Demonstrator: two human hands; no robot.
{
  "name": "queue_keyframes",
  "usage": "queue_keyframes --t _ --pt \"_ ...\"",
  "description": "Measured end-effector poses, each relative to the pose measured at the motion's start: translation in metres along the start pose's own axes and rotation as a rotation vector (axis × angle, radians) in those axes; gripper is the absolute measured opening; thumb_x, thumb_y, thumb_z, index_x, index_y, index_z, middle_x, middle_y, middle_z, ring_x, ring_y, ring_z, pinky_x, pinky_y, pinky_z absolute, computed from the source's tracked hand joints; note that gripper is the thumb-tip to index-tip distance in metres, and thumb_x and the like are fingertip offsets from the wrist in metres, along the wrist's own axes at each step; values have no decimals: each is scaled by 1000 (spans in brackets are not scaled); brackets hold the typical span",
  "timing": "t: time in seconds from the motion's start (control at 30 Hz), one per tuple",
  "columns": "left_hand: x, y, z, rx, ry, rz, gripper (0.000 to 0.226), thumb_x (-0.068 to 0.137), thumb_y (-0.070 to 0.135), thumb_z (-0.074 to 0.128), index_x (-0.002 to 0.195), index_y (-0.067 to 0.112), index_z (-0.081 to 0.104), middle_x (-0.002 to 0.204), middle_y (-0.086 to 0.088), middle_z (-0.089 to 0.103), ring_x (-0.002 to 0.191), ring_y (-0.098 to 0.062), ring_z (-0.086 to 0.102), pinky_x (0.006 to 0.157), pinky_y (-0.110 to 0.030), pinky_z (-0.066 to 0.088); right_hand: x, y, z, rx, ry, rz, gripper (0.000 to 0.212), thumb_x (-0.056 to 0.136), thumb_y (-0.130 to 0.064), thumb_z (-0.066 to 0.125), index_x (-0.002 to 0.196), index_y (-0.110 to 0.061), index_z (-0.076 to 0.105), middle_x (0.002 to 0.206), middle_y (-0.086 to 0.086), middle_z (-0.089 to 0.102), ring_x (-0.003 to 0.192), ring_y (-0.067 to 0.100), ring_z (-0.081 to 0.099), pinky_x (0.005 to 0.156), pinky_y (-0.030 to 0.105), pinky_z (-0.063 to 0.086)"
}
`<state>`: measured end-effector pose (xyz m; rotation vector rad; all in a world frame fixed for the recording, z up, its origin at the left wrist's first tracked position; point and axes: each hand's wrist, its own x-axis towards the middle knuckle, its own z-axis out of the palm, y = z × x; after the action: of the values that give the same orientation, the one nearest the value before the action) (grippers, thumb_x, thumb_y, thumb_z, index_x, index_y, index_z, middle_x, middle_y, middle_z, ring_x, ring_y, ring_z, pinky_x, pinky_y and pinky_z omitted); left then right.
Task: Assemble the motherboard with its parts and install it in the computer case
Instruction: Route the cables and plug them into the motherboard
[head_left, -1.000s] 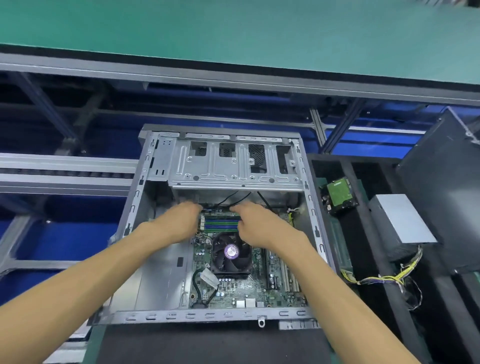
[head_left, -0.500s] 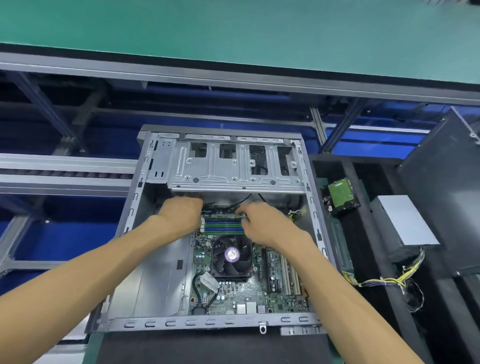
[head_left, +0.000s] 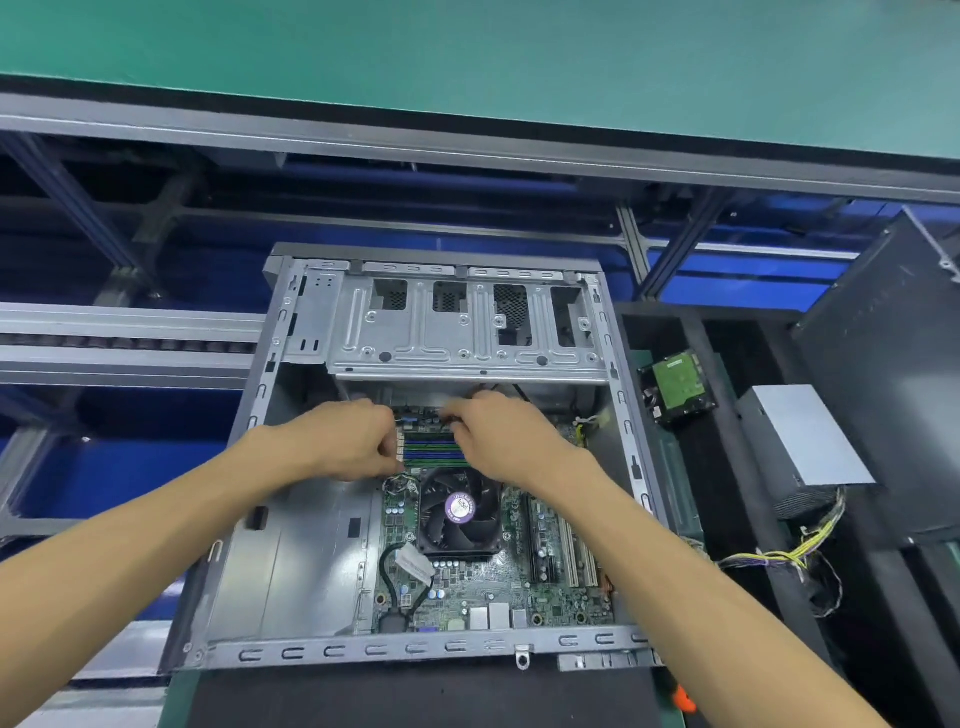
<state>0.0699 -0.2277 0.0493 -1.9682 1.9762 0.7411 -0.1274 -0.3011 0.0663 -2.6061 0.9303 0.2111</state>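
Table (head_left: 519, 52): a green top runs across the far side, with a grey frame under it.
Case (head_left: 291, 571): a grey metal box lies open in the middle. Its drive cage (head_left: 467, 332) is at the far end.
Panel (head_left: 883, 364): a dark flat sheet leans at the right.
Board (head_left: 493, 582): the green board lies flat inside the case, on its right half.
Power box (head_left: 800, 436): a grey box sits right of the case, with yellow wires (head_left: 779, 558) hanging from it.
Fan (head_left: 460, 512): a black fan with a purple sticker sits on the board, just near the hands.
Drive (head_left: 675, 384): a small drive with a green face sits tilted, right of the case.
Left hand (head_left: 348, 441): its fingers are curled in at the left end of the memory slots (head_left: 434, 449). I cannot tell what it pinches.
Right hand (head_left: 498, 441): its fingers are curled down at the right end of the slots, by thin black wires. I cannot tell if it holds one.
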Motion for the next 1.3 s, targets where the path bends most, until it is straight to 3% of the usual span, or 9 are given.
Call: queue_keyframes --t 0.1,0.23,0.37,0.5,0.7,0.8,0.9,1.03,1.3 --pt "3 -5 2 5 64 -124 35 85 43 71 64 28 49 67 10 48 63 -10 51 64 -29 44 6 -2 1 -84 -7 66 27 103 -21 48 108 -11 73 101 10 73 90 32 69 76 40 57" --pt "5 -4 1 136 79 -172 44 89 44 68 70 23 34 67 7 39 78 -22 51 68 -32 44 10 -2 -1 -114 10 131 22 98 -29 61 97 -9 71 89 7 70 85 30 67 76 38 56" --pt "8 -1 0 189 53 -168 37 92 48 62 85 19 41 72 6 40 84 -22 50 74 -32 43 15 0 -1 -132 -14 193 28 96 -31 64 76 -14 56 64 -2 50 73 27 59 66 30 46" --pt "9 2 2 208 -22 -172 27 97 43 57 99 17 47 105 -5 58 94 -26 60 79 -36 50 19 1 -2 -126 -58 230 22 97 -35 63 88 -16 57 80 0 57 79 26 56 71 30 43" --pt "2 4 -5 103 188 -54 16 93 26 57 86 15 47 99 -11 66 75 -25 52 64 -32 42 14 4 -7 -45 -100 195 18 95 -20 60 109 -9 65 104 6 69 99 29 65 87 39 56" --pt "3 18 -5 -94 255 98 22 94 28 58 115 19 60 101 -4 66 87 -23 63 74 -33 50 5 13 -11 -33 -117 225 20 94 -11 55 110 -4 64 109 12 66 102 36 64 86 42 56" --pt "13 36 2 -139 234 177 36 95 30 60 130 22 57 115 -4 63 107 -22 61 88 -32 45 -8 22 -10 -88 -112 304 29 94 -8 55 122 -3 61 118 17 62 106 38 64 82 41 52" --pt "29 42 4 -173 209 144 30 94 29 63 124 27 62 123 1 65 112 -20 60 93 -35 49 -15 24 -6 -71 -41 332 29 94 -12 58 121 -9 66 118 16 66 101 36 66 74 36 48" --pt "41 56 7 -292 266 174 20 89 38 68 109 35 65 106 10 67 95 -13 58 82 -32 49 -20 21 -1 -80 -48 285 33 94 -10 52 125 -5 59 122 16 59 112 38 61 76 40 45"
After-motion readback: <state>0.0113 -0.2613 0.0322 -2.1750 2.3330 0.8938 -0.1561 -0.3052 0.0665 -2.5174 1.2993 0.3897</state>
